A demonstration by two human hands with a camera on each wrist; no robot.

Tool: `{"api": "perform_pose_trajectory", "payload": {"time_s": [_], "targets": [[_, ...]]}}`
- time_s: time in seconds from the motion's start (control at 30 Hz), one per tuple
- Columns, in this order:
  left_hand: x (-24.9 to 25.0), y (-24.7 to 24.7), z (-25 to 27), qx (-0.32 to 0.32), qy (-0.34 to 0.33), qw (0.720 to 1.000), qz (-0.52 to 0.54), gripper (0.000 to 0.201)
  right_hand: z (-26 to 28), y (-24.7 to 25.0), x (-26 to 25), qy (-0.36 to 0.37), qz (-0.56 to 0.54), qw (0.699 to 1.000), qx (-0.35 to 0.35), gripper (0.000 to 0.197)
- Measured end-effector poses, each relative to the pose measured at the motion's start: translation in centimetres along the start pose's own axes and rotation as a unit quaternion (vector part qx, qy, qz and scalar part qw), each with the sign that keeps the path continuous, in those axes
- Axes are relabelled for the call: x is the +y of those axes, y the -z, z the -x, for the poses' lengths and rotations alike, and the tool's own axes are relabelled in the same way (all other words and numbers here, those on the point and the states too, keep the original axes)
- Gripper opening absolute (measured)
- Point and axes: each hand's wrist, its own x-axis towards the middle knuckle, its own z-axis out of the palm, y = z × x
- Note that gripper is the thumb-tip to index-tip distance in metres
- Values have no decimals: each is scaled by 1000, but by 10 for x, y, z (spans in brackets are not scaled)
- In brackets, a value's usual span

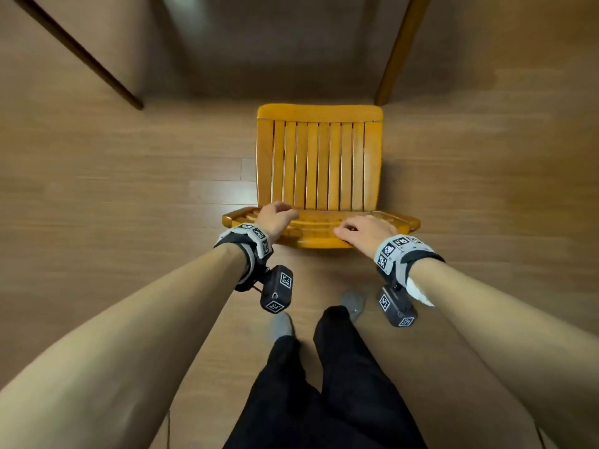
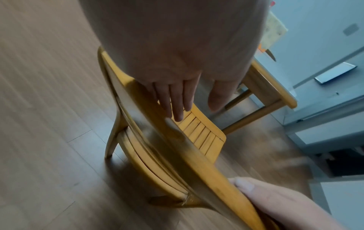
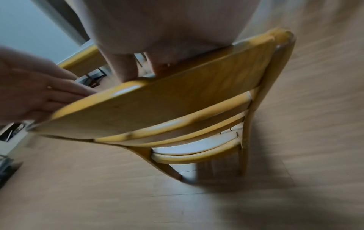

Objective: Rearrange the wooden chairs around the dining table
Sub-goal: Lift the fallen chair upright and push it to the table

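A yellow wooden chair (image 1: 319,163) with a slatted seat stands on the floor in front of me, its back towards me. My left hand (image 1: 275,217) is hooked over the left part of the top rail (image 2: 177,140). Its fingers (image 2: 177,102) run down the rail's front face and the thumb is off the wood. My right hand (image 1: 363,230) grips the right part of the rail (image 3: 157,105), with its thumb (image 2: 243,186) pressed on the wood. Just beyond the seat stands a yellow wooden leg (image 1: 398,50) of the dining table (image 2: 271,87). The wrist views are motion-blurred.
A dark slanted leg (image 1: 81,53) reaches the floor at the far left. My feet in grey socks (image 1: 282,325) are right behind the chair. Grey cabinets (image 2: 325,109) line the wall past the table. Bare wood floor (image 1: 129,189) lies on both sides of the chair.
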Motion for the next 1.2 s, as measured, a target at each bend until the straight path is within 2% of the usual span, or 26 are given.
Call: {"api": "perform_pose_trajectory", "payload": {"time_s": [0.07, 0.13, 0.2, 0.23, 0.37, 0.47, 0.57, 0.63, 0.8, 0.87, 1.0, 1.07, 1.13, 1.2], "targets": [[-6, -2, -2, -57, 10, 997, -42, 62, 3, 0, 0, 25, 28, 999, -4, 64], [-14, -3, -5, -97, 9, 984, -148, 80, 6, 3, 0, 39, 56, 997, -18, 74], [-23, -4, -10, -111, -16, 947, -302, 92, 7, 0, 0, 49, 120, 991, -22, 76], [-27, -5, -13, -105, -33, 930, -352, 91, 8, -3, 0, 53, 152, 987, -9, 73], [-34, -8, -18, -45, -97, 909, -402, 76, 7, -19, -9, 10, 185, 979, 88, 55], [-38, -10, -22, -30, -126, 893, -431, 69, 5, -23, -13, -14, 204, 972, 112, 55], [-38, -11, -28, -32, -145, 872, -465, 61, 5, -25, -12, -17, 207, 971, 122, 57], [-35, -9, -30, -41, -163, 848, -503, 56, 5, -25, -12, -19, 206, 969, 132, 57], [-25, -4, -33, -83, -165, 795, -577, 57, 3, -25, -13, -29, 218, 968, 123, 69], [-21, -4, -30, -103, -149, 794, -580, 52, 4, -21, -14, -31, 214, 971, 103, 73], [-1, 9, -17, -109, -136, 811, -558, 49, 8, 2, -25, -36, 204, 975, 81, 72], [12, 23, -10, -110, -135, 812, -558, 36, 11, 15, -36, -46, 197, 976, 79, 74], [20, 40, -7, -76, -159, 803, -570, 20, 11, 26, -51, -61, 186, 978, 77, 80], [24, 61, -7, -31, -199, 788, -582, 21, 7, 36, -69, -77, 174, 979, 75, 86]]}}
